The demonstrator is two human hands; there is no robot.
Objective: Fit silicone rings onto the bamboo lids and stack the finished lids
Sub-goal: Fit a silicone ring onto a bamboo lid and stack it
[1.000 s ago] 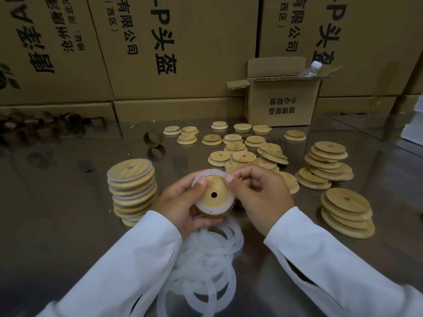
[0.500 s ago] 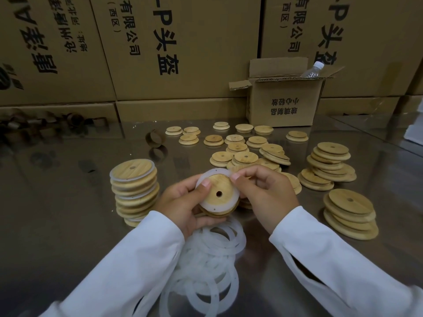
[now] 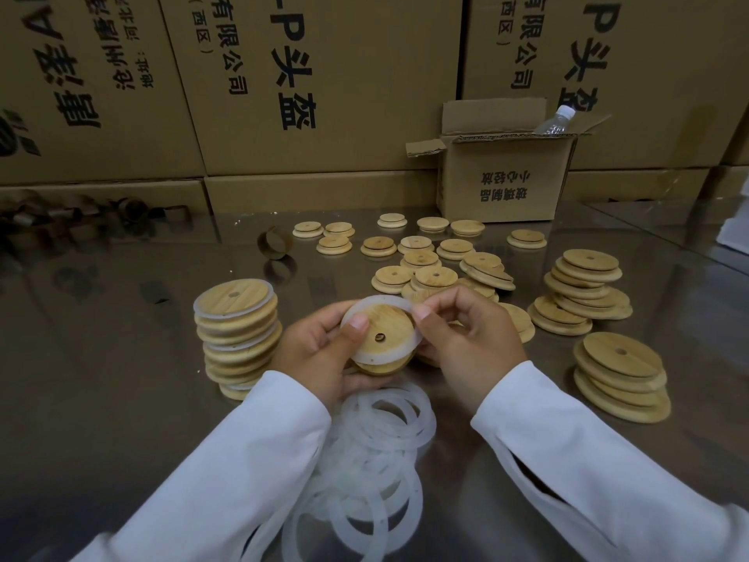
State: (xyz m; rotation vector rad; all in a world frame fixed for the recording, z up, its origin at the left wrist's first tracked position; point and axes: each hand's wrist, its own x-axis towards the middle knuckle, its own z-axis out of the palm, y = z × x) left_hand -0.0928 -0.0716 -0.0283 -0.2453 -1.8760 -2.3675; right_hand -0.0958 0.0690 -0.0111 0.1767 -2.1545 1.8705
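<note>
My left hand (image 3: 320, 354) grips a round bamboo lid (image 3: 387, 332) with a small centre hole, thumb pressed on its face. A white silicone ring (image 3: 367, 356) lies around the lid's raised step. My right hand (image 3: 466, 338) pinches the ring at its upper right edge. Left of my hands stands a stack of ringed lids (image 3: 237, 334). A heap of loose white rings (image 3: 377, 460) lies on the table below my hands. Bare bamboo lids (image 3: 421, 261) are scattered behind, with more piles at right (image 3: 583, 285) and near right (image 3: 622, 375).
The table is shiny metal (image 3: 101, 379). A small open cardboard box (image 3: 502, 176) with a plastic bottle (image 3: 553, 121) stands at the back, in front of a wall of large cartons (image 3: 308, 83). A cardboard ring (image 3: 275, 243) stands on the table behind the stack.
My right fingers have slid along the ring's upper edge to the right, seating it further round the lid. The lid stays between my hands.
</note>
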